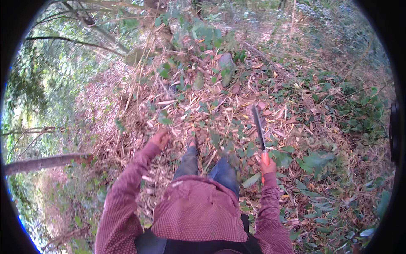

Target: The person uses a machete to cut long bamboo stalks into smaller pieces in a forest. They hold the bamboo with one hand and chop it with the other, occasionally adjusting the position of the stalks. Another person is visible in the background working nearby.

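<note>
My right hand [268, 167] is closed around the orange handle of a machete [258, 128]. Its long dark blade points forward and slightly left, over the leaf litter. To the left, my left hand [160, 139] is held out in front of me with its fingers loosely apart, and I see nothing in it. A green leaf [165, 119] shows just beyond that hand. Both arms wear reddish-pink patterned sleeves. Dry leaves [190, 110] and green vines cover the ground around my feet.
A cut-looking branch [50, 163] juts in from the left. Ahead are mossy stones [226, 63], a tree trunk [163, 25] and thin upright stems. A fallen branch [268, 59] lies beyond the machete, and dense green plants [351, 101] grow at right.
</note>
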`<state>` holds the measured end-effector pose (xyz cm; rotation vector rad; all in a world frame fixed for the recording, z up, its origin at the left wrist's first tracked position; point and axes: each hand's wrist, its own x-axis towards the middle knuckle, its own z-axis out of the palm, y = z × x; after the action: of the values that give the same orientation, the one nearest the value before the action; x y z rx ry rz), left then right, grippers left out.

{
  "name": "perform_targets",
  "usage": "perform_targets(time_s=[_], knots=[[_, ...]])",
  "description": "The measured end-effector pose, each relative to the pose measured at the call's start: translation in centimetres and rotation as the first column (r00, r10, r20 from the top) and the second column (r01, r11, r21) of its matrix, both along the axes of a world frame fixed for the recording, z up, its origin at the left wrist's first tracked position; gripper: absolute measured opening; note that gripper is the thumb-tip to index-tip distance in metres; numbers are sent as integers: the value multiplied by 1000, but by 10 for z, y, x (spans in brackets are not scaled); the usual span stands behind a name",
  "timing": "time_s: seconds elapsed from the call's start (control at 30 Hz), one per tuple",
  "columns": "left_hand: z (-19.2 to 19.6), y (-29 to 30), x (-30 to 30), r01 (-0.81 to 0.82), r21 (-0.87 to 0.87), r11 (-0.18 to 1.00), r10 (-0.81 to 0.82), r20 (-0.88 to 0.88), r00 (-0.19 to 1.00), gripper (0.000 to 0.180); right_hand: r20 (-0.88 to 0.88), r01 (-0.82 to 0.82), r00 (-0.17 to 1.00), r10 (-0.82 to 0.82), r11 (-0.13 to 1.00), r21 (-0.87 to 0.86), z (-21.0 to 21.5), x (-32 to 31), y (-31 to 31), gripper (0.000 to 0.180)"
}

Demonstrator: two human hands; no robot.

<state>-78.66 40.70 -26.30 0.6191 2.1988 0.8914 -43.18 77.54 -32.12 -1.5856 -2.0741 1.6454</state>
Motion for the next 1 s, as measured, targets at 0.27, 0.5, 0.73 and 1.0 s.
perform_targets(time_s=[0.27,0.5,0.73,1.0], knots=[[-117,-222,-9,-203,-288,936,278,250,927,41,179,-188,967,180,982,28,-33,-156,-25,41],[-159,-359,-12,-583,-351,733,678,459,575,30,240,-334,932,273,903,270,5,-250,-34,47],[-164,-294,-92,-662,-311,681,715,476,511,22,250,-289,944,217,908,303,-8,-268,-20,52],[-183,-187,-217,-723,21,690,640,448,624,18,164,41,986,-33,998,-48,-96,-277,-5,43]])
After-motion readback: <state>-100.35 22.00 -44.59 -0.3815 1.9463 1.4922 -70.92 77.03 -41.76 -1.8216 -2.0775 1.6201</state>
